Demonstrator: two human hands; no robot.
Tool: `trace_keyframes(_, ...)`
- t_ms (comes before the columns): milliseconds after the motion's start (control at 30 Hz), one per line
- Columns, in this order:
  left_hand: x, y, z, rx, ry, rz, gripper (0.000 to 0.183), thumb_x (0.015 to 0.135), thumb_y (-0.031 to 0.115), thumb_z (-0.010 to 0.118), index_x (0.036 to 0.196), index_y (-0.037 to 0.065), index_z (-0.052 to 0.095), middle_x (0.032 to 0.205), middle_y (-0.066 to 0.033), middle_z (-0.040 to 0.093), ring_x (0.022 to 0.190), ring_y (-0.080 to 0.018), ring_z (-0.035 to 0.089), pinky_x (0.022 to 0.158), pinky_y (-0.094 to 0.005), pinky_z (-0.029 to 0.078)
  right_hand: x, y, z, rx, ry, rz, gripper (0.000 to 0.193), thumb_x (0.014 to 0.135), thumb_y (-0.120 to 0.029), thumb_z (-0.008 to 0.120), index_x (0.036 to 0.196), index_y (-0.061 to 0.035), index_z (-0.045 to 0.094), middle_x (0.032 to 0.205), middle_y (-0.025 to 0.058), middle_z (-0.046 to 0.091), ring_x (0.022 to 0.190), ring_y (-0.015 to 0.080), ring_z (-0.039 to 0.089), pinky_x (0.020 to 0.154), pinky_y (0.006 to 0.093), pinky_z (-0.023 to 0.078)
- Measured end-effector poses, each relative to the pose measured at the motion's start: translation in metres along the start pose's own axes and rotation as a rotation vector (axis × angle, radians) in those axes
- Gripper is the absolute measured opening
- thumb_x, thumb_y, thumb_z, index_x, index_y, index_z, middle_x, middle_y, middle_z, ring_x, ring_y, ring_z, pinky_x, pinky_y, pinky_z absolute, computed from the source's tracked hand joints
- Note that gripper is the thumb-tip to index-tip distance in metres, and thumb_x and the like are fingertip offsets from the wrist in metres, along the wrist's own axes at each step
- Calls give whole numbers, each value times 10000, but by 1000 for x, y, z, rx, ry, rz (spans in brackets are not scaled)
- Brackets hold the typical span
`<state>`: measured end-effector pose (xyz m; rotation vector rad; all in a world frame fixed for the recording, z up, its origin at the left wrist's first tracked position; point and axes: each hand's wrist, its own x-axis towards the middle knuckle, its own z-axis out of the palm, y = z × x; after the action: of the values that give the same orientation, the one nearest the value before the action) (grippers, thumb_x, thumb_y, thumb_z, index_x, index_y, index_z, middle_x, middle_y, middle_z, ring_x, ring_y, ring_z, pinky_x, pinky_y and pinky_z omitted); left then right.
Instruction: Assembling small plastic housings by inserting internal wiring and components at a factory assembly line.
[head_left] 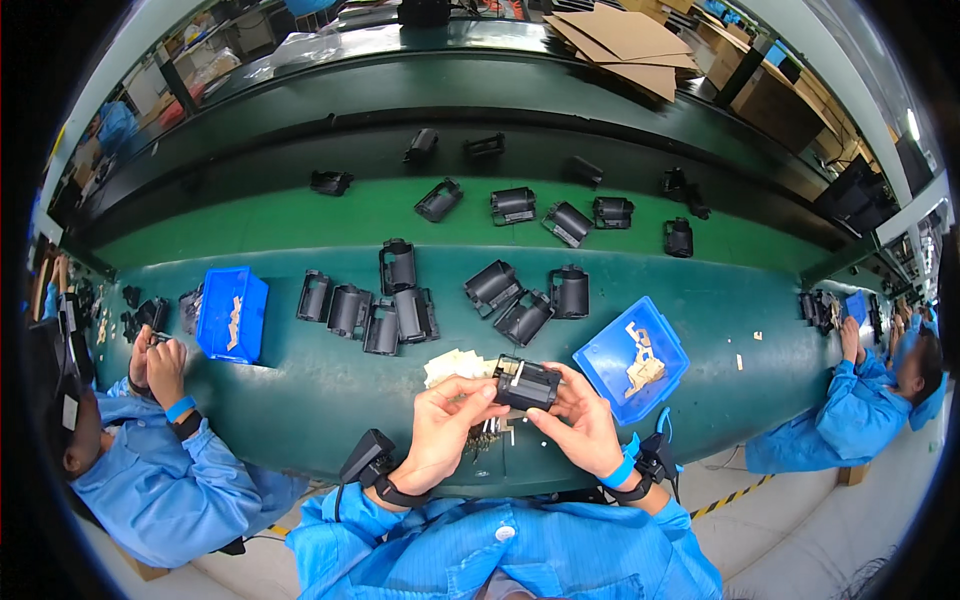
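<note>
Between my two hands, just above the near edge of the green table, is a black plastic housing (530, 384) with a pale strip showing near its upper left. My left hand (452, 415) pinches its left end with thumb and fingers. Around the right end, my right hand (582, 420) is closed, its thumb along the lower edge. Behind my left hand lies a stack of pale yellow paper pieces (455, 366). Small metal bits (486, 437) and white scraps lie on the table under the housing, partly hidden by my hands.
A blue bin (655, 335) with beige cut pieces stands right of my hands; another blue bin (232, 312) stands left. Several black housings (398, 305) lie across the table, more on the green belt (380, 215) beyond. Co-workers in blue sit left (170, 470) and right (850, 410).
</note>
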<state>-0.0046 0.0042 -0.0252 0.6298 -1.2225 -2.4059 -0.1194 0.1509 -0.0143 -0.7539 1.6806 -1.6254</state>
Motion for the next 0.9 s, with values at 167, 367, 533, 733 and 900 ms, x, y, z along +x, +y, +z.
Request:
trace_keyframes(167, -3, 3, 4, -88, 61, -41, 128, 869, 23, 598, 955, -70, 616, 988, -162, 621, 867, -224, 643, 769, -335, 575, 0, 0, 0, 71, 2, 40, 550, 827, -5, 633, 1305, 13, 362, 1131, 130, 596, 939, 120, 591, 770, 242, 515)
trace_keyframes(367, -3, 0, 6, 3, 47, 38, 121, 842, -31, 608, 957, -69, 614, 984, -135, 604, 870, -211, 642, 776, -312, 570, 1, 1, -2, 143, -18, 154, 546, 834, -4, 628, 1305, 21, 352, 1113, 134, 597, 931, 129, 599, 784, 253, 514)
trace_keyframes(533, -7, -5, 5, 95, 31, 126, 175, 820, -79, 610, 995, -74, 605, 978, -98, 585, 875, -199, 643, 792, -294, 560, 1, 0, 0, 243, -52, 182, 553, 833, 4, 626, 1305, 37, 341, 1143, 155, 579, 1032, 173, 580, 858, 284, 498)
trace_keyframes(733, -7, 5, 4, -1, 0, 47, 191, 813, -76, 621, 1004, -73, 604, 960, -114, 607, 854, -199, 650, 766, -279, 559, 0, -2, 0, 212, -37, 133, 547, 822, 61, 603, 1307, 16, 353, 1160, 143, 572, 1032, 190, 581, 857, 306, 501)
trace_keyframes(900, -5, 2, 1, 83, 44, 96, 155, 836, -37, 615, 984, -83, 606, 909, -118, 625, 790, -204, 658, 725, -294, 568, -1, -5, 3, -7, -29, 80, 568, 804, 52, 633, 1302, 22, 362, 1178, 145, 563, 1057, 182, 566, 863, 304, 498)
